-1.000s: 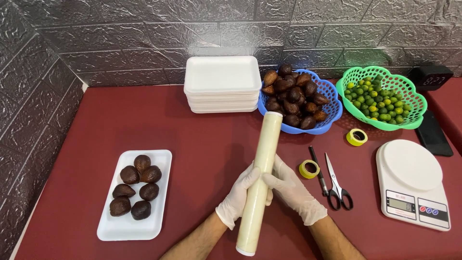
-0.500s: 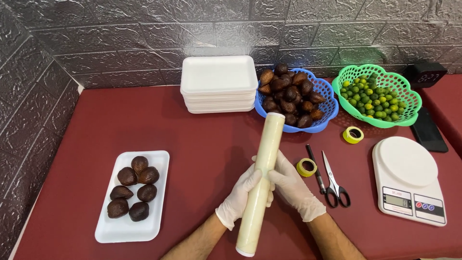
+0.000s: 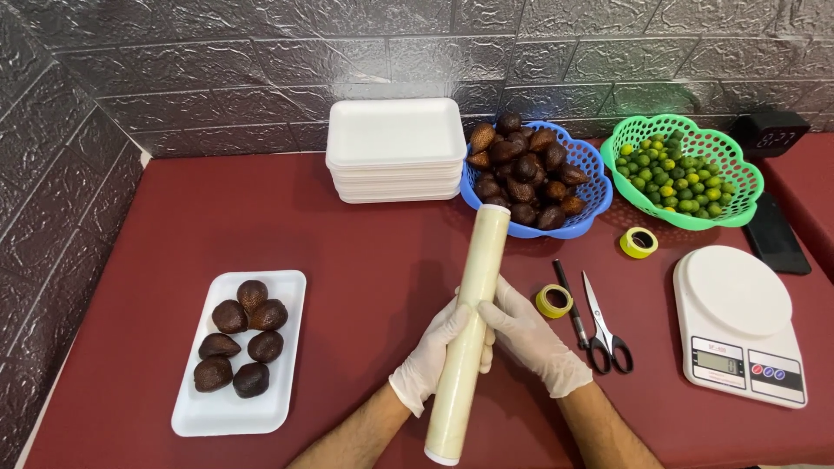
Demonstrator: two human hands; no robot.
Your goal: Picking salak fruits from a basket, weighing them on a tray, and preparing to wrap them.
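left hand (image 3: 432, 358) + right hand (image 3: 532, 341) both gripping the cling film roll (image 3: 467, 334) mid-surface | tip – probably steady it while finding the film's edge | fruit tray (image 3: 287, 295) sits left

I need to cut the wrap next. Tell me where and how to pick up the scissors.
Judging by their pose, take the scissors by the black loop handles, which lie at the near end, blades pointing away. Come from above on the near side, clear of the pen lying close along their left.
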